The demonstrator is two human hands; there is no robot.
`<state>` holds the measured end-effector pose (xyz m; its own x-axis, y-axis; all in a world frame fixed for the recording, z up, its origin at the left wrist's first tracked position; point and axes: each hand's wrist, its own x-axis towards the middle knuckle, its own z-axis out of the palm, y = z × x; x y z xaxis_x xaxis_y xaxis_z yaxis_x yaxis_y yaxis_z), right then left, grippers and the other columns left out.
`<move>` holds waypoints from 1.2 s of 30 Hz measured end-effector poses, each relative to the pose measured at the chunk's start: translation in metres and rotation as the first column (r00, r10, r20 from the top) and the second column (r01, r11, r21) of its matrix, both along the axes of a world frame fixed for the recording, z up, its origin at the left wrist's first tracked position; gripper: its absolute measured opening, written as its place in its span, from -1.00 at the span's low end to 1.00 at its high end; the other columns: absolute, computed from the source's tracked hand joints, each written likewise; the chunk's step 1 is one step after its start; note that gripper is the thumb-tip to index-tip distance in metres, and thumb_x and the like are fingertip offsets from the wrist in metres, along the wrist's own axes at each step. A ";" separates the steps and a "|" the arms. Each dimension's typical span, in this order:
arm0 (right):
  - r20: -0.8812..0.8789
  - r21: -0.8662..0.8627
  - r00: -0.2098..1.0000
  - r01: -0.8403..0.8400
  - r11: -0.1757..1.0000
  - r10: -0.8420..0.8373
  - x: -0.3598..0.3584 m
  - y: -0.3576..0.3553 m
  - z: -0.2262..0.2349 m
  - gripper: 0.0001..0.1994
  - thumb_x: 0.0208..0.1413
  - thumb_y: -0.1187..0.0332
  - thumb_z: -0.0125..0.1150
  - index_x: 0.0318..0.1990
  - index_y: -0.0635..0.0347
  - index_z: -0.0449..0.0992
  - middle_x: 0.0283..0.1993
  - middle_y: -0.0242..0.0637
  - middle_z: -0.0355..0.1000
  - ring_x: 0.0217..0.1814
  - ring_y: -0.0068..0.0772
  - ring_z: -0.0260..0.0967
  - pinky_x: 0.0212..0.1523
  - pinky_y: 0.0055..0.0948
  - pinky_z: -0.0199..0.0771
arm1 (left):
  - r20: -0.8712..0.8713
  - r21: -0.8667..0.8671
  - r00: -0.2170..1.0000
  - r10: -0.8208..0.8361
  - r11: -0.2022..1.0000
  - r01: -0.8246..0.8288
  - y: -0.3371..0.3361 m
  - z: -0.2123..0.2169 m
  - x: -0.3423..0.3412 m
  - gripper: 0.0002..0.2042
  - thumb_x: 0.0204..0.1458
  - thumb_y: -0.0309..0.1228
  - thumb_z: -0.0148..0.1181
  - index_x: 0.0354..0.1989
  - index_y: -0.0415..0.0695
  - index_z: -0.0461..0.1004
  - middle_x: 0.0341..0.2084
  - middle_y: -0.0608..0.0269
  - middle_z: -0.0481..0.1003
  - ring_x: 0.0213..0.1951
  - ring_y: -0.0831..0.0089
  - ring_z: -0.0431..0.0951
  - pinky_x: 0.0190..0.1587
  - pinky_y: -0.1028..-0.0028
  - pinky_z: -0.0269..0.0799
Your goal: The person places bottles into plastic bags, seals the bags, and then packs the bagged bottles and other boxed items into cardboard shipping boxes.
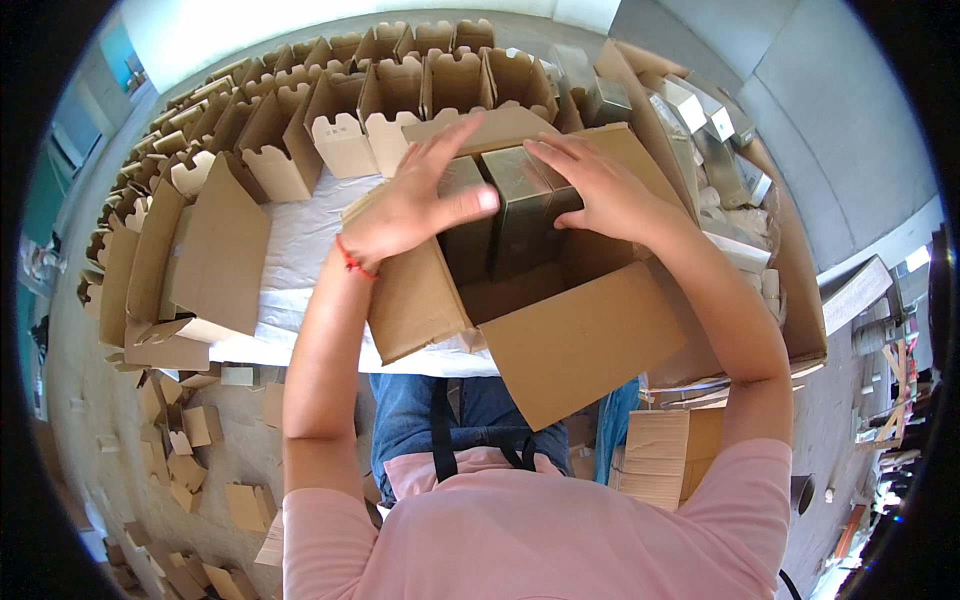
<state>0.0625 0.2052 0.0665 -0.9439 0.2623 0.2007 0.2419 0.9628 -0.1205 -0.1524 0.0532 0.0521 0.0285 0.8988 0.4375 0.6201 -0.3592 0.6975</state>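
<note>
Left hand (420, 203): fingers spread, empty, above carton (580, 345) | right hand (608, 195): fingers curved over dark boxes (522, 228), grip unclear

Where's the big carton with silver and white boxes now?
In the head view, the big carton stands on the right, beyond the right hand and beside the smaller open carton.

Rows of small open brown cartons (455, 85) along far side of white sheet (300, 235). Larger carton (225, 245) at left, flaps open. Big open carton (797, 280) at right, holding white boxes (683, 105) and wrapped pieces (771, 290). Small brown boxes (250, 507) scattered over grey floor (95, 440). Corrugated cardboard (655, 450), blue plastic (615, 425) lower right. Pale grey wall (830, 120) behind.
</note>
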 end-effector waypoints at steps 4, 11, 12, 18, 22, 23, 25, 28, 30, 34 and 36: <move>-0.052 -0.020 0.999 -0.015 1.000 0.014 -0.001 0.002 -0.008 -0.10 -0.33 0.36 0.47 0.27 0.03 0.10 0.30 -0.15 0.05 0.33 -0.06 0.01 0.27 -0.20 0.13 | -0.550 -0.090 0.819 0.163 0.963 -0.253 -0.016 0.000 0.007 -0.05 -0.21 0.09 0.27 0.34 -0.03 -0.07 0.28 -0.12 -0.03 0.32 0.03 -0.07 0.32 0.15 -0.18; -0.096 0.356 0.994 -0.008 0.935 0.045 -0.012 -0.008 -0.020 -0.11 -0.35 0.27 0.47 0.24 0.08 0.13 0.21 -0.12 0.15 0.24 -0.08 0.13 0.15 -0.17 0.23 | -0.613 -0.089 0.757 0.228 0.931 -0.353 0.017 -0.003 0.029 -0.07 -0.26 -0.02 0.36 0.32 0.02 -0.01 0.27 -0.06 0.02 0.29 0.03 0.02 0.24 -0.06 -0.08; -0.087 0.363 0.996 0.016 0.932 0.016 -0.015 -0.011 -0.022 -0.12 -0.35 0.27 0.47 0.24 0.08 0.14 0.20 -0.11 0.15 0.22 -0.09 0.14 0.12 -0.20 0.27 | -0.653 -0.097 0.718 0.239 0.914 -0.393 0.020 -0.001 0.032 -0.08 -0.27 -0.04 0.37 0.30 0.02 0.02 0.27 -0.02 0.04 0.29 0.04 0.04 0.23 -0.10 -0.07; -0.052 0.345 0.994 0.113 0.932 -0.101 -0.017 -0.021 -0.024 -0.14 -0.33 0.20 0.44 0.23 0.07 0.16 0.14 -0.07 0.18 0.12 -0.09 0.18 -0.09 -0.34 0.44 | -0.675 -0.077 0.692 0.255 0.909 -0.410 0.036 -0.005 0.034 -0.06 -0.36 -0.09 0.43 0.28 0.04 0.08 0.23 0.11 0.12 0.25 0.10 0.10 0.16 -0.12 0.02; -0.206 0.255 0.977 0.108 0.961 -0.055 -0.010 -0.009 -0.011 -0.28 -0.16 0.06 0.33 0.18 0.11 0.23 0.11 -0.13 0.25 0.11 -0.13 0.22 -0.04 -0.25 0.41 | -0.658 -0.054 0.707 0.260 0.920 -0.389 0.036 -0.006 0.032 -0.07 -0.37 -0.10 0.44 0.27 0.05 0.10 0.20 0.13 0.14 0.23 0.10 0.12 0.16 -0.10 0.02; -0.298 0.200 0.954 0.093 0.975 -0.030 -0.009 -0.003 -0.002 -0.32 -0.11 0.02 0.29 0.16 0.12 0.25 0.10 -0.14 0.28 0.11 -0.13 0.24 -0.03 -0.22 0.41 | -0.661 -0.043 0.700 0.270 0.918 -0.395 0.034 -0.006 0.030 -0.07 -0.37 -0.10 0.44 0.27 0.05 0.10 0.20 0.13 0.14 0.23 0.10 0.12 0.16 -0.11 0.02; -0.363 -0.025 0.878 0.324 0.946 -0.311 0.006 0.020 0.038 -0.48 0.02 -0.02 0.14 0.05 0.11 0.37 0.00 -0.11 0.39 0.08 -0.08 0.30 0.03 -0.25 0.36 | -0.694 -0.052 0.665 0.275 0.903 -0.427 0.030 0.000 0.035 -0.08 -0.34 -0.13 0.43 0.28 0.03 0.07 0.20 0.15 0.17 0.22 0.10 0.15 0.19 -0.05 0.02; -0.412 -0.049 0.722 0.593 0.804 -0.557 0.074 0.129 0.038 -0.46 0.01 0.03 0.16 0.13 0.07 0.34 0.12 -0.17 0.34 0.14 -0.11 0.28 0.17 -0.27 0.25 | -0.682 -0.064 0.679 0.272 0.903 -0.426 0.032 0.002 0.041 -0.08 -0.34 -0.15 0.43 0.28 0.01 0.06 0.19 0.14 0.17 0.20 0.09 0.16 0.21 -0.11 -0.02; -0.331 -0.212 0.554 0.745 0.632 -0.764 0.144 0.194 0.013 -0.32 -0.15 0.00 0.28 0.11 0.20 0.33 0.12 -0.07 0.32 0.16 -0.11 0.27 0.18 -0.28 0.24 | -0.664 -0.052 0.692 0.283 0.906 -0.420 0.032 0.002 0.042 -0.08 -0.35 -0.12 0.42 0.28 0.03 0.08 0.19 0.11 0.16 0.21 0.08 0.15 0.21 -0.15 -0.06; -0.129 -0.036 0.101 0.994 0.107 -0.987 0.253 0.257 -0.044 -0.14 -0.34 -0.06 0.39 0.12 0.32 0.28 0.07 0.06 0.35 0.15 -0.02 0.28 0.14 -0.18 0.28 | -0.654 -0.068 0.703 0.280 0.904 -0.423 0.036 0.006 0.046 -0.07 -0.37 -0.16 0.43 0.28 0.01 0.08 0.19 0.11 0.16 0.22 0.10 0.14 0.21 -0.12 -0.05; -0.115 -0.211 -0.024 0.977 0.001 -0.993 0.261 0.256 -0.059 -0.10 -0.35 -0.09 0.40 0.11 0.39 0.26 0.10 0.09 0.32 0.17 0.01 0.26 0.15 -0.17 0.26 | -0.646 -0.083 0.708 0.285 0.896 -0.436 0.034 0.006 0.045 -0.06 -0.40 -0.19 0.44 0.27 -0.01 0.08 0.19 0.11 0.16 0.23 0.12 0.13 0.22 -0.09 -0.06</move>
<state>0.3231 0.4611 0.0076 0.3210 0.9141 0.2477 0.9099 -0.2252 -0.3483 -0.1074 0.0873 0.0581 -0.1292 0.9624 0.2388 0.9831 0.0927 0.1581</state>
